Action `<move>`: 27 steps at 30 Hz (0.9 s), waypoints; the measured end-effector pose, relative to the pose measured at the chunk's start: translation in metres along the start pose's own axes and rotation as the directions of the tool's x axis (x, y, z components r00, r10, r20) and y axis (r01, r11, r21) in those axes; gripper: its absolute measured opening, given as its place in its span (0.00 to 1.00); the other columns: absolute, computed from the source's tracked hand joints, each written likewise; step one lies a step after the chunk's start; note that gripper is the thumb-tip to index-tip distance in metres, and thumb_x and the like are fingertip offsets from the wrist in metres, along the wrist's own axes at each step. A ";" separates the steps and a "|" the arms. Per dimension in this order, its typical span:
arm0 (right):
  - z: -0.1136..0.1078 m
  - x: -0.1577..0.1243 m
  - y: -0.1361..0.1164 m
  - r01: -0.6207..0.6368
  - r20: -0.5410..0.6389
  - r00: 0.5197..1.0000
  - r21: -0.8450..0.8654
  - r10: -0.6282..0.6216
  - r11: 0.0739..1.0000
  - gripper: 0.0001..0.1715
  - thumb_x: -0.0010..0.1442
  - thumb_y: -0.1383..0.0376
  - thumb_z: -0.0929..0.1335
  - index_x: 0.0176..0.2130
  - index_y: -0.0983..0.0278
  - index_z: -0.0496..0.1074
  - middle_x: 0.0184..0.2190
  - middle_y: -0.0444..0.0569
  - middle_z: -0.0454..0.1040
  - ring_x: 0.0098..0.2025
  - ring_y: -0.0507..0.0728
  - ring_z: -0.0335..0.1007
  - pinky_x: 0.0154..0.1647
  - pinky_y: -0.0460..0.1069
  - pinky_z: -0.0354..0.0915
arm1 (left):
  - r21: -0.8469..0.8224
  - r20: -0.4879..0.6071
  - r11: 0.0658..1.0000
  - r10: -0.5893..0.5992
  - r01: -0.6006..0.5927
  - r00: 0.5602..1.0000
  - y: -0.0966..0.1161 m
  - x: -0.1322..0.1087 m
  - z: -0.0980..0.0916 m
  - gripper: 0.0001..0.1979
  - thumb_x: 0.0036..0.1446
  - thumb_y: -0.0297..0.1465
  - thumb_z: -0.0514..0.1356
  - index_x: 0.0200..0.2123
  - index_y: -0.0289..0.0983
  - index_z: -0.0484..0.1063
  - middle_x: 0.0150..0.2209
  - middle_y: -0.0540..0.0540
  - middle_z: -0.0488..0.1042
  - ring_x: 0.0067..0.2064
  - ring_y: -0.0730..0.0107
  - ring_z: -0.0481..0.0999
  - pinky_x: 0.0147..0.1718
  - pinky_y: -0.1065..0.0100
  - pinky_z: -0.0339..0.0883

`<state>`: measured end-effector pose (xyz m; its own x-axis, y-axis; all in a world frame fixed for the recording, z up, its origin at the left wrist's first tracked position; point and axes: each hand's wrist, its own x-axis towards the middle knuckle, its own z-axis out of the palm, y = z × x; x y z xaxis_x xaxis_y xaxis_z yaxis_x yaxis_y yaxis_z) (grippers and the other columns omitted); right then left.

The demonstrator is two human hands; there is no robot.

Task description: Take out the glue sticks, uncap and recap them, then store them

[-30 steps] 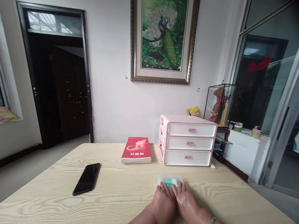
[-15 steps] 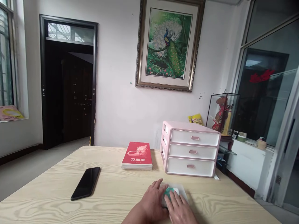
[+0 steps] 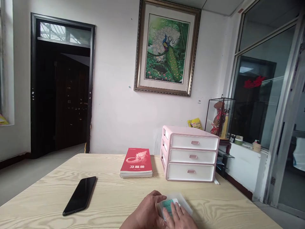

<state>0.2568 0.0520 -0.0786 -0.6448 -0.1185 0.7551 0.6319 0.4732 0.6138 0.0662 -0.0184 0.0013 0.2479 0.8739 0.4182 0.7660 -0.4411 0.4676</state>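
Note:
A small clear plastic case (image 3: 177, 203) with a green-and-white card inside lies on the light wooden table (image 3: 114, 197) near its front edge. My left hand (image 3: 146, 211) curls round the case's left side, thumb at its far edge. My right hand (image 3: 179, 218) lies on top of the case with its fingers pressing down on the lid. Both hands are partly cut off by the bottom of the view.
A black phone (image 3: 79, 195) lies face up at the left. A red book (image 3: 136, 162) rests further back, beside a pink three-drawer organiser (image 3: 190, 154) with all drawers closed. Beyond are a dark doorway (image 3: 62, 92), a framed peacock picture (image 3: 166, 47) and a glass display case (image 3: 219, 117).
My hands went from resting side by side behind the case to gripping it, left hand at its side and right hand on top. The view has tilted upward.

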 end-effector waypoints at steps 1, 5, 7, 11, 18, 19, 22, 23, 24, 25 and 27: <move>-0.002 0.001 0.000 0.007 0.001 1.000 -0.005 -0.007 1.000 0.16 0.65 0.61 0.59 0.47 0.64 0.68 0.32 0.57 0.80 0.37 0.66 0.76 0.43 0.58 0.61 | -0.054 0.028 0.998 -0.010 0.012 1.000 0.000 0.000 0.000 0.34 0.40 0.44 0.74 0.52 0.42 0.75 0.47 0.45 0.77 0.44 0.62 0.78 0.44 0.67 0.73; -0.005 0.001 0.000 0.042 0.017 0.999 -0.017 -0.041 0.999 0.17 0.60 0.67 0.59 0.48 0.65 0.67 0.32 0.59 0.80 0.37 0.67 0.76 0.46 0.60 0.60 | -0.211 0.074 0.976 -0.032 0.047 0.997 -0.003 0.001 0.005 0.34 0.37 0.49 0.73 0.48 0.41 0.78 0.49 0.44 0.75 0.44 0.61 0.77 0.45 0.66 0.72; -0.003 -0.003 -0.001 0.073 0.058 0.996 -0.023 -0.072 0.997 0.19 0.59 0.67 0.60 0.50 0.65 0.66 0.34 0.59 0.80 0.38 0.67 0.76 0.46 0.61 0.59 | -0.249 0.067 0.966 -0.049 0.064 0.997 -0.004 0.002 0.008 0.35 0.36 0.50 0.73 0.48 0.42 0.78 0.49 0.43 0.75 0.45 0.60 0.77 0.46 0.66 0.72; 0.001 -0.010 0.000 0.091 0.142 0.986 -0.014 -0.088 0.996 0.20 0.57 0.63 0.64 0.49 0.66 0.67 0.37 0.61 0.80 0.40 0.68 0.75 0.46 0.62 0.59 | -0.277 0.070 0.957 -0.068 0.085 0.995 -0.002 0.003 0.010 0.36 0.34 0.50 0.74 0.48 0.40 0.79 0.47 0.42 0.75 0.44 0.60 0.77 0.46 0.66 0.71; -0.006 0.002 -0.003 0.119 0.250 0.961 0.008 -0.117 0.993 0.27 0.55 0.56 0.64 0.51 0.69 0.64 0.38 0.67 0.78 0.40 0.73 0.75 0.46 0.66 0.59 | -0.322 0.029 0.945 -0.057 0.063 0.998 -0.002 0.003 0.013 0.35 0.37 0.55 0.71 0.46 0.41 0.80 0.45 0.42 0.76 0.43 0.60 0.77 0.47 0.66 0.71; -0.009 0.005 -0.003 0.116 0.272 0.956 0.007 -0.113 0.993 0.28 0.55 0.56 0.65 0.51 0.70 0.64 0.38 0.68 0.78 0.40 0.73 0.75 0.45 0.66 0.60 | -0.330 0.026 0.942 -0.047 0.053 0.999 -0.002 0.003 0.014 0.34 0.37 0.55 0.71 0.45 0.41 0.80 0.45 0.42 0.76 0.43 0.60 0.77 0.46 0.66 0.71; -0.024 0.016 0.000 0.124 0.366 0.921 0.045 -0.132 0.991 0.31 0.56 0.56 0.65 0.53 0.71 0.63 0.42 0.70 0.77 0.44 0.74 0.74 0.47 0.67 0.60 | -0.363 0.019 0.931 -0.035 0.039 0.999 -0.005 0.003 0.017 0.37 0.36 0.54 0.71 0.47 0.38 0.79 0.45 0.40 0.76 0.44 0.59 0.78 0.47 0.66 0.71; -0.031 0.021 0.004 0.129 0.397 0.906 0.077 -0.149 0.989 0.31 0.56 0.57 0.66 0.55 0.71 0.63 0.44 0.70 0.76 0.46 0.74 0.73 0.49 0.67 0.60 | -0.373 0.020 0.927 -0.035 0.040 0.999 -0.007 0.003 0.017 0.37 0.37 0.53 0.72 0.49 0.38 0.79 0.46 0.39 0.76 0.44 0.59 0.78 0.47 0.66 0.72; -0.039 0.026 0.009 0.122 0.427 0.891 0.111 -0.158 0.986 0.32 0.57 0.58 0.66 0.57 0.71 0.63 0.47 0.69 0.75 0.48 0.73 0.72 0.51 0.65 0.60 | -0.377 0.023 0.926 -0.032 0.038 0.999 -0.009 0.003 0.017 0.37 0.39 0.52 0.71 0.50 0.37 0.78 0.47 0.39 0.75 0.44 0.60 0.78 0.47 0.66 0.72; -0.047 0.030 0.014 0.111 0.442 0.882 0.146 -0.165 0.983 0.31 0.59 0.60 0.66 0.58 0.71 0.62 0.48 0.68 0.75 0.50 0.71 0.72 0.51 0.63 0.61 | -0.374 0.026 0.927 -0.028 0.035 0.999 -0.010 0.003 0.018 0.35 0.40 0.50 0.71 0.50 0.37 0.77 0.47 0.40 0.75 0.45 0.60 0.78 0.47 0.66 0.72; -0.063 0.037 0.028 0.079 0.468 0.863 0.244 -0.189 0.967 0.30 0.63 0.63 0.65 0.62 0.69 0.61 0.51 0.64 0.74 0.53 0.67 0.70 0.55 0.60 0.61 | -0.351 0.029 0.936 -0.015 0.024 0.999 -0.013 0.002 0.018 0.31 0.44 0.47 0.70 0.50 0.37 0.76 0.49 0.40 0.75 0.46 0.60 0.78 0.48 0.65 0.72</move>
<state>0.2775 0.0061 -0.0192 -0.8773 0.2172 0.4279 0.4548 0.6608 0.5971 0.0677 -0.0075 -0.0181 0.2535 0.8859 0.3885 0.5152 -0.4635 0.7209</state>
